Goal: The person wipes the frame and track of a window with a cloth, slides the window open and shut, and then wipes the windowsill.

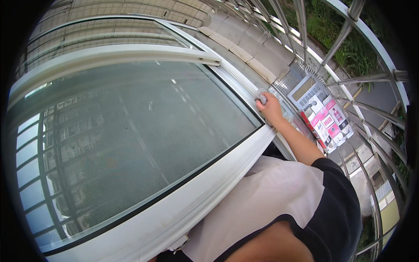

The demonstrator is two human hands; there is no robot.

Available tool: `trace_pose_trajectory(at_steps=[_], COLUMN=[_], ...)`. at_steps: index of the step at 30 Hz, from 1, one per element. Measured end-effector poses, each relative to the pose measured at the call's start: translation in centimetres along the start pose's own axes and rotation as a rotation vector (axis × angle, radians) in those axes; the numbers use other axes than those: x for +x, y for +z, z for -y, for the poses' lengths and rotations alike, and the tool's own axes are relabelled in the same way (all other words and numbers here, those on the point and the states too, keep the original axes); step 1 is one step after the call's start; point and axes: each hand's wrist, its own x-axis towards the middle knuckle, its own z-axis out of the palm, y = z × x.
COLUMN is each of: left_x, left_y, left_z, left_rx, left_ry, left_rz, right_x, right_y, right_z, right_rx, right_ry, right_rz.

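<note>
My right hand (270,106) is closed around a crumpled grey cloth (261,95). It presses the cloth to the white frame (239,80) of a window, close to the corner of the glass pane (147,131). Fine mesh shows across the pane, along with reflections of bars and a building. A wide white lower rail (170,193) runs between the pane and my body. My left hand is out of view.
Metal security bars (340,46) curve around the right side. Within them lie a flattened printed carton (330,121), a grey vented panel (307,90) and a perforated metal sheet (291,73). Stone-like slabs (245,42) extend beyond. Greenery (322,23) and pavement are visible below.
</note>
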Motion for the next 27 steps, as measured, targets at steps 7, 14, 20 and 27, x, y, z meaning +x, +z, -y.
trace_pose_trajectory(at_steps=[7,14,20,27], left_x=[-1.4,-2.8,-5.1,-8.2], left_y=[1.4,4.9,9.1,12.7], left_z=[0.3,1.9,4.3,6.8], left_rx=[-0.009,-0.069,-0.178,-0.334], left_ry=[-0.030,-0.102,-0.200,-0.275], left_rz=[-0.051,-0.116,-0.089,-0.017], right_x=[2.8,3.1,2.3,2.9], right_y=[-2.2,-5.2,-4.0,-4.5], right_z=[0.5,-0.4,0.4,8.8], right_rx=[0.241,0.401,0.674,1.354], right_ry=[0.246,0.386,0.416,0.672], right_rz=[-0.121,-0.186,-0.164,0.190])
